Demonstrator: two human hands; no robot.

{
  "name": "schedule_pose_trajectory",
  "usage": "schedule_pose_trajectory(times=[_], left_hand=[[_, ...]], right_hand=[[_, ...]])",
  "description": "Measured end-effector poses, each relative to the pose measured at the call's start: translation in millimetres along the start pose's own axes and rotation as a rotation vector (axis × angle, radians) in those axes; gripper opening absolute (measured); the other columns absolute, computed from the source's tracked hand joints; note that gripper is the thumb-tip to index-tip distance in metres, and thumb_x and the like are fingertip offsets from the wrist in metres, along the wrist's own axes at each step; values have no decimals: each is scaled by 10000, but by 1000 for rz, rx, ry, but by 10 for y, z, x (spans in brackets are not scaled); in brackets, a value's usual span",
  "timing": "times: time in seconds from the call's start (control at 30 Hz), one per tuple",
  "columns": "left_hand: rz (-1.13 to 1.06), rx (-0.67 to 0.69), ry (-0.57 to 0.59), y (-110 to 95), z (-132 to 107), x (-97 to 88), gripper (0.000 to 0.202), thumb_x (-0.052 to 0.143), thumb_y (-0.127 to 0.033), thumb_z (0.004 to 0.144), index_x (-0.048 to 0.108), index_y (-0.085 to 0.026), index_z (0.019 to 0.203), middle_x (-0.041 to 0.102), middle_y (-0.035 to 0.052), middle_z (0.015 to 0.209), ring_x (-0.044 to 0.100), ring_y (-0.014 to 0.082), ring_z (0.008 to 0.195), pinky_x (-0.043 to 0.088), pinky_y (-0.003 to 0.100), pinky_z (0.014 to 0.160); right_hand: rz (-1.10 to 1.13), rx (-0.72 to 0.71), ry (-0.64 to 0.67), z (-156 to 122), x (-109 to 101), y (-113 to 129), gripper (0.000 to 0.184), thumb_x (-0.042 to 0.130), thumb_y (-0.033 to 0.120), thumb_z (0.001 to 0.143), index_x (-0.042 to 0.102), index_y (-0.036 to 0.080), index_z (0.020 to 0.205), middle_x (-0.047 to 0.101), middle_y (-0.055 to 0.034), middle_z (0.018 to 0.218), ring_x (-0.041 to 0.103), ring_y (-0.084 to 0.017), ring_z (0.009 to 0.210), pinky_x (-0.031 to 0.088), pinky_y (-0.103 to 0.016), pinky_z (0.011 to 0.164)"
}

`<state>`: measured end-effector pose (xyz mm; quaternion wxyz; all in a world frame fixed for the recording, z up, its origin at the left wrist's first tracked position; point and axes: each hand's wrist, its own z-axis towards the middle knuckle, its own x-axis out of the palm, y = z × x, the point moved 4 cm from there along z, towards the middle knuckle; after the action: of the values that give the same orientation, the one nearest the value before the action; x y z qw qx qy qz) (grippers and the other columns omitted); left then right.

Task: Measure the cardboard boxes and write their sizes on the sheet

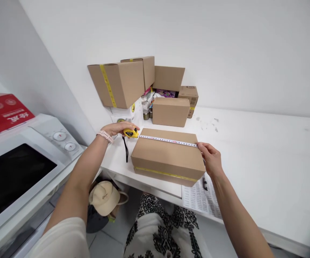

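A closed cardboard box (168,154) with yellow tape along its side lies on the white table in front of me. My left hand (118,129) is closed around a yellow tape measure (130,133) at the box's left edge; a black wrist strap (125,149) dangles from it. Across the top of the box runs the drawn-out white blade (168,140). Between the fingertips of my right hand (210,156), the end of the blade is pinched at the box's right edge.
Several more cardboard boxes (130,84) are piled against the wall. To the left stands a white microwave (33,161) with a red box (4,113) on top. A printed sheet (195,197) lies at the table's front edge, and a beige cap (105,197) is below.
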<state>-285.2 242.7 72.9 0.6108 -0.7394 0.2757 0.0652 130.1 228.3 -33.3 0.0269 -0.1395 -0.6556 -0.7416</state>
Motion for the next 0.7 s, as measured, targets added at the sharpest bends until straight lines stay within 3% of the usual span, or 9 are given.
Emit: schedule_pose_trajectory(times=[0.33, 0.7], left_hand=[[-13, 20, 19, 69, -17, -31, 564, 718, -491, 755, 740, -141, 1196, 733, 101, 954, 626, 145, 634, 370, 211, 444], [54, 14, 14, -83, -93, -3, 491, 735, -462, 743, 781, -139, 1110, 683, 58, 787, 557, 138, 624, 358, 204, 432]], right_hand=[[37, 39, -37, 0, -4, -29, 369, 903, 505, 581, 767, 213, 761, 733, -19, 839, 586, -130, 693, 476, -259, 619], [-25, 19, 11, 22, -33, 15, 344, 894, 486, 603, 803, 217, 797, 724, -14, 761, 498, -103, 598, 430, -265, 572]])
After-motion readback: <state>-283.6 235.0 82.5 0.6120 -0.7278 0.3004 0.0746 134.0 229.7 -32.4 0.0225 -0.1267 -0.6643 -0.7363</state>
